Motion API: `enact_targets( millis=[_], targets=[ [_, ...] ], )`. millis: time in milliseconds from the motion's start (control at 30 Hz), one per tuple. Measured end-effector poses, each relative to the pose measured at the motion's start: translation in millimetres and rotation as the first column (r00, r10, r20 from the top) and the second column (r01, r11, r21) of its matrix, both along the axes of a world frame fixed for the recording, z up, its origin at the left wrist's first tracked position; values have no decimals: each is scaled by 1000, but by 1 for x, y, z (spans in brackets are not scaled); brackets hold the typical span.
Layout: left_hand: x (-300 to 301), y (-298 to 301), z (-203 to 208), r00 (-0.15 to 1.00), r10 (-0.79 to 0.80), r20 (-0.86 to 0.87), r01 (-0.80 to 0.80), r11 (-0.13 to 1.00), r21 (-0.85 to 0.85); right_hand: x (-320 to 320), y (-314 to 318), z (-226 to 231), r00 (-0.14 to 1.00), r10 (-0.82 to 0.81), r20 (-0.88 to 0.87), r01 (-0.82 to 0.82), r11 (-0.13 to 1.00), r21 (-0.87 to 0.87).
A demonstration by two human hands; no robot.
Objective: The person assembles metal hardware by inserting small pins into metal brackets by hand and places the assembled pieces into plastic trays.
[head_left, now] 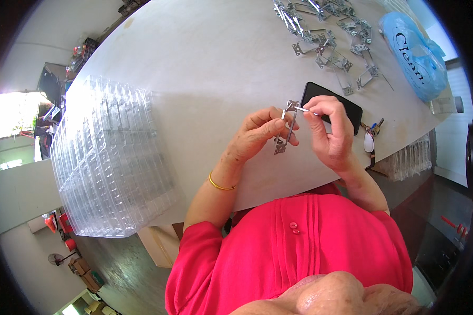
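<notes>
My left hand (260,131) is closed on a small metal bracket (280,146), a narrow frame with pierced plates at its two ends. It is held up above the table, tilted, with the thumb and fingers on its long sides. Pinched between the thumb and fingers of my right hand (330,128) is a thin pale stick (302,109). Its tip points left, at the upper end plate of the bracket; whether it touches cannot be made out. Just behind my right hand lies a black phone (355,113).
Many similar metal brackets (331,55) lie in a loose heap at the far right. Beside them sits a blue plastic bag (412,55). Keys with a fob (369,142) rest near the right edge. Stacked clear plastic trays (110,163) stand at the left of the pale table (205,63).
</notes>
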State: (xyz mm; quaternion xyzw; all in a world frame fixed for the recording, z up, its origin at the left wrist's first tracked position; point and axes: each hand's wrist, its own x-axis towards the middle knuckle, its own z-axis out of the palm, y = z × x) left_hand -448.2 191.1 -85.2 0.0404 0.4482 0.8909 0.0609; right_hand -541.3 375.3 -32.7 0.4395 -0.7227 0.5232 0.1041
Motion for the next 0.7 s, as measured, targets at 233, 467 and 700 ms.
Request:
enact_targets(
  millis=[233, 467, 700],
  targets=[
    [-4, 2, -6, 974, 171, -148, -174, 985, -9, 7, 5, 9, 755, 33, 655, -30, 999, -15],
    [-6, 1, -7, 962, 192, -195, -187, 981, 41, 8, 5, -6, 515, 76, 854, -182, 983, 22],
    [-8, 2, -11, 944, 272, -188, -267, 962, 51, 4, 3, 10, 479, -21, 877, -181, 976, 122]
  ],
)
